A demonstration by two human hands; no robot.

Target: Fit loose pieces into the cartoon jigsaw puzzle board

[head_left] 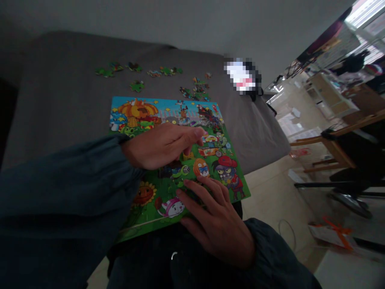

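A colourful cartoon jigsaw puzzle board (156,110) lies on a grey bed surface (60,100), its near edge over my lap. My left hand (162,145) hovers over the middle of the board, fingers together and curled toward the thumb; whether a piece sits in them is hidden. My right hand (215,218) lies flat on the lower right part of the board, fingers spread and pressing on the picture. Both arms wear dark sleeves.
Several loose puzzle pieces (136,85) lie scattered on the bed beyond the board, more in a cluster (195,91). A blurred-out object (242,76) sits at the bed's far right edge. A wooden chair (333,148) and clutter stand on the tiled floor to the right.
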